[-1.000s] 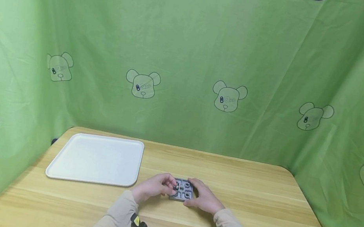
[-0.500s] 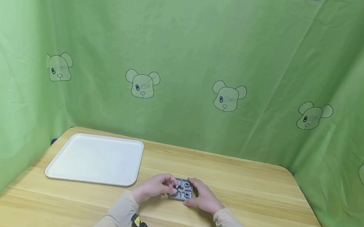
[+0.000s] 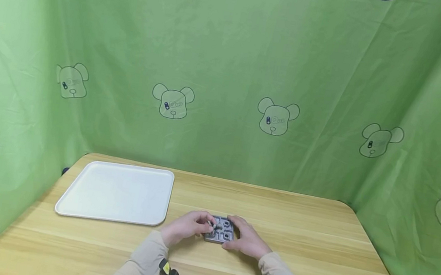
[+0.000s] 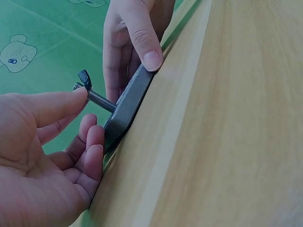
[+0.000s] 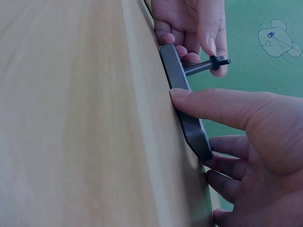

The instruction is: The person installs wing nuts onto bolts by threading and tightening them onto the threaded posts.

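A square grey metal plate (image 3: 223, 241) with raised rings and ribs lies flat on the table. From its upper face a threaded bolt (image 4: 102, 100) sticks up, with a dark wing nut (image 4: 84, 79) near its free end. My left hand (image 3: 189, 225) pinches the wing nut between thumb and index finger, its other fingers curled by the plate's left side. On the opposite side, my right hand (image 3: 248, 239) grips the plate's edges between thumb and fingers. The right wrist view shows the right thumb (image 5: 208, 103) against the plate's near edge.
A white rectangular tray (image 3: 116, 192) lies at the back left of the wooden table (image 3: 297, 226). Green curtains (image 3: 219, 147) with bear-head prints stand round the back and sides.
My left fingers have shifted slightly around the wing nut, moving its wings. My right hand and the plate have stayed in place.
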Available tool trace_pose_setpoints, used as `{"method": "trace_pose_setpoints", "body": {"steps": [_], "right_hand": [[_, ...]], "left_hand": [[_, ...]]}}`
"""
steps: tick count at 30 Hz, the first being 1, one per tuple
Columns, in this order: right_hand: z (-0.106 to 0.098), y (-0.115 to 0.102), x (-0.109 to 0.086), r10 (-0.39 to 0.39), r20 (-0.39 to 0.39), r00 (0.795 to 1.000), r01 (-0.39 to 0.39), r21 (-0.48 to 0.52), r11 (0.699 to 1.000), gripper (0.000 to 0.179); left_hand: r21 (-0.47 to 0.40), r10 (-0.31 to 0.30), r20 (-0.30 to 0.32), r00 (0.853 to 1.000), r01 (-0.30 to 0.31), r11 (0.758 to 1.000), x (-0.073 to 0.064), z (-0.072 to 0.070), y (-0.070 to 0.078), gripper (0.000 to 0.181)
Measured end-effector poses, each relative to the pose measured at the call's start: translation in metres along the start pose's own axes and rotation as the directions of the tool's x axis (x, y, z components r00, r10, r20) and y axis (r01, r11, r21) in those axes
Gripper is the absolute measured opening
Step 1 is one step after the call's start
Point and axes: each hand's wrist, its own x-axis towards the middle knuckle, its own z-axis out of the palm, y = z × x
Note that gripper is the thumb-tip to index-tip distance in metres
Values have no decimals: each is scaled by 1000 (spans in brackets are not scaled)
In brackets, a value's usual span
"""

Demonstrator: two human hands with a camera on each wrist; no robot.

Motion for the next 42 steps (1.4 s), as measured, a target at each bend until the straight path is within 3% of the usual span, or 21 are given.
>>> {"method": "trace_pose_setpoints", "body": {"steps": [12, 25, 31, 42], "right_hand": [[-1, -2, -1, -2, 2, 1000, 2, 8, 1000, 90], [-1, -2, -2, 5, -1, 1000, -5, 10, 1000, 90], [-1, -1, -1, 7, -2, 1000, -7, 0, 1000, 90], [-1, 0, -1, 3, 3, 1000, -3, 6, 1000, 89]], "left_hand": [[-22, -10, 15, 1000, 11, 1000, -2, 0, 0, 25], [-65, -23, -15, 1000, 22, 998, -4, -2, 1, 26], [-73, -17, 8, 1000, 17, 997, -2, -5, -1, 20], [-60, -5, 48, 999, 8, 998, -2, -7, 0, 30]]}}
